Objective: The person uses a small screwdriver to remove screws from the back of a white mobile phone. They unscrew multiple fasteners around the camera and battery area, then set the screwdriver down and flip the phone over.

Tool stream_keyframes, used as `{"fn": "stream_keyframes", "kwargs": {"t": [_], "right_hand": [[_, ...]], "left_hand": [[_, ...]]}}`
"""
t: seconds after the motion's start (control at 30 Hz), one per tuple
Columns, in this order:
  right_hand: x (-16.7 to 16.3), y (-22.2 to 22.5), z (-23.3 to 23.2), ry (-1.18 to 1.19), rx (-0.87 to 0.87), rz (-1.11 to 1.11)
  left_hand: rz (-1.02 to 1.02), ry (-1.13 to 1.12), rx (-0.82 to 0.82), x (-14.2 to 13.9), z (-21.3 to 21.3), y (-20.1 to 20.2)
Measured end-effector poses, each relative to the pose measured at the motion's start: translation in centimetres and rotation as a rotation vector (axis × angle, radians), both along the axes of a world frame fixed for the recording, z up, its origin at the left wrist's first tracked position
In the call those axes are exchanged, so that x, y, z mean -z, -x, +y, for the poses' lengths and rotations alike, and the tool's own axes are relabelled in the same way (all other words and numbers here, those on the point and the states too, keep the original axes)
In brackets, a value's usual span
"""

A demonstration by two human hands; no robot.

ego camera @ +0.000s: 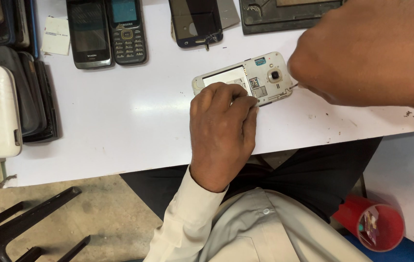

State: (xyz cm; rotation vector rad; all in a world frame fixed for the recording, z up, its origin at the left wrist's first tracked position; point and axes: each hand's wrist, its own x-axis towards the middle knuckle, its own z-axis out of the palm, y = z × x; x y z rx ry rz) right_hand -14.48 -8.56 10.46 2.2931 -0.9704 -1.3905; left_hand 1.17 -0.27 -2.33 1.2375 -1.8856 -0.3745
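An opened smartphone (265,77) lies back-up on the white table (129,116), its silver frame, camera lens and white battery showing. My left hand (221,133) rests on its near edge, fingers curled and pressing it down. My right hand (372,53) hovers at the phone's right end, closed around a thin metal tool (295,85) whose tip touches the phone's right edge; most of the tool is hidden in the fist.
Two keypad phones (107,31) lie at the back left, a cracked dark phone (196,22) behind the work. A dark tray (284,17) sits at the back right. Phone cases (3,102) are stacked at the left. A red cup (376,225) stands on the floor.
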Motion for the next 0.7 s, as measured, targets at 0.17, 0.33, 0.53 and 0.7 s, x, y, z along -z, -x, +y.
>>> {"fn": "stream_keyframes", "kwargs": {"t": [0.17, 0.33, 0.53, 0.7], "right_hand": [[0.3, 0.1, -0.2, -0.025, 0.083, -0.002], [0.9, 0.8, -0.4, 0.043, -0.013, -0.16], [1.0, 0.9, -0.5, 0.002, 0.011, -0.09], [0.5, 1.0, -0.3, 0.001, -0.084, 0.017]], "left_hand": [[0.004, -0.001, 0.002, 0.0, 0.0, 0.0], [0.012, 0.011, 0.005, 0.1, 0.0, 0.0], [0.011, 0.005, 0.007, 0.0, -0.1, -0.1], [0.012, 0.002, 0.007, -0.1, -0.1, -0.1]]}}
